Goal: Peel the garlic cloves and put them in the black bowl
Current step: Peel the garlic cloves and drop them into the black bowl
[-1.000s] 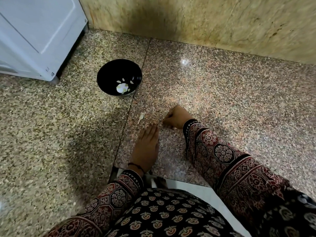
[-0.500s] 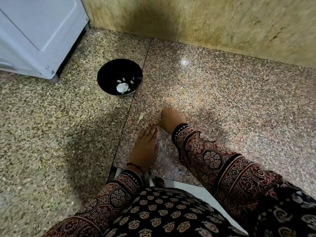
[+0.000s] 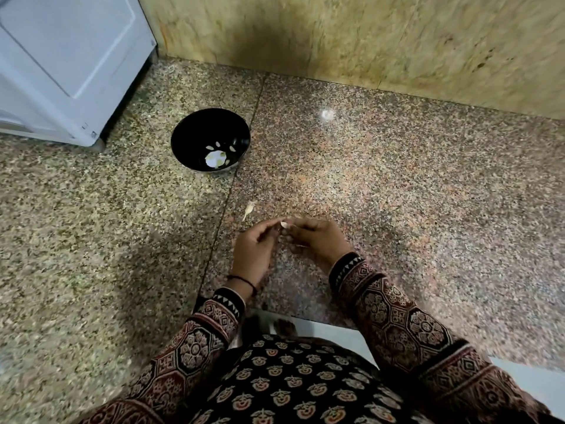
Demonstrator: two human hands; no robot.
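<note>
Garlic clove, small, pale and papery-skinned [image 3: 284, 224], is held over the speckled brown granite worktop [image 3: 428, 194], caught between the fingertips of both hands. The left hand [image 3: 253, 250] has its grip closed on the clove from one side, thumb and fingers curled in. The right hand [image 3: 319, 240] pinches it from the other side, fingers bent toward the left.

A round black bowl [image 3: 195, 133] stands beyond the hands and to their left, well apart from them, on the far side of the dark seam [image 3: 227, 194] between two slabs. Several pale garlic pieces [image 3: 215, 157] lie in its bottom. A thin dry scrap of garlic skin [image 3: 249, 209] lies just beyond the left hand, beside the seam.

A white panelled appliance [image 3: 61, 71] fills the far left corner, its lower corner near the bowl but apart from it. A beige stone wall [image 3: 367, 41] closes the far edge. A wide stretch of granite runs right of the hands, and the worktop's near edge passes under both forearms
</note>
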